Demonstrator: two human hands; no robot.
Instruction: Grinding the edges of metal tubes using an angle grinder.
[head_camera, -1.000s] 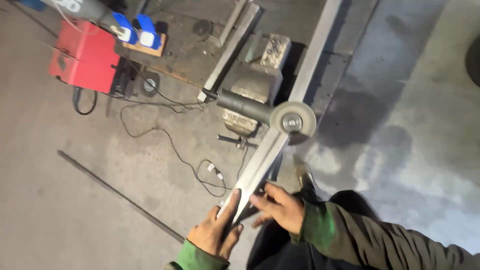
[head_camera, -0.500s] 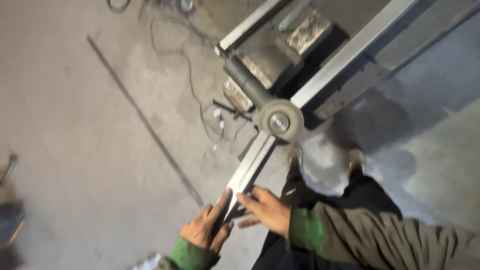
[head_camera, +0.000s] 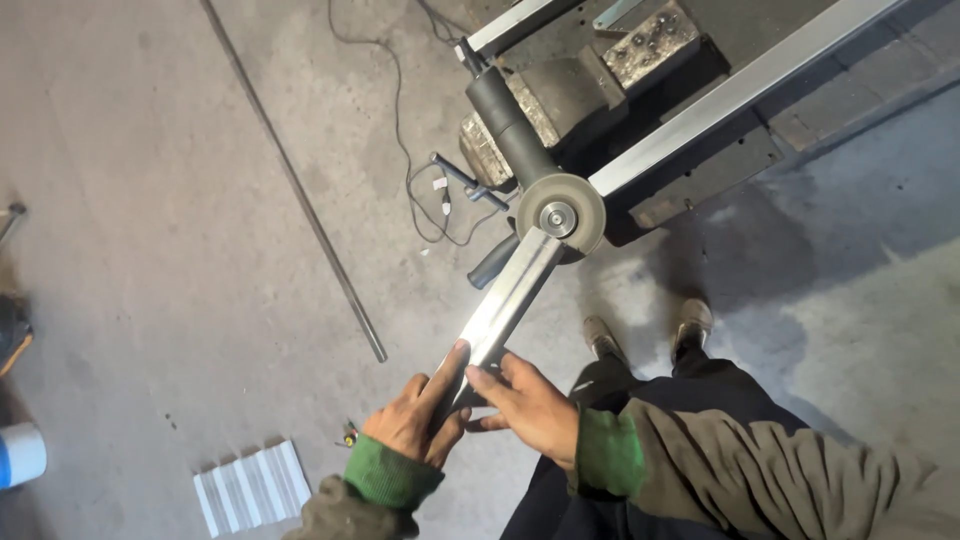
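Since 0.5 s ago the view is sliding left. Both hands are clenching the near end of the steel bar: left hand, right hand. Steel bar is meeting the grinder disc above the floor; steady feed needed.

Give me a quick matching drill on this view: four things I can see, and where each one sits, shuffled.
Things:
1. metal bar
2. grinder disc
3. thin rod
4. corrugated sheet piece

Places:
A. flat on the floor, lower left
B. held by left hand and right hand
C. at the bar's far end
D. lying long across the floor, left of the grinder

Pairs: 1-B, 2-C, 3-D, 4-A
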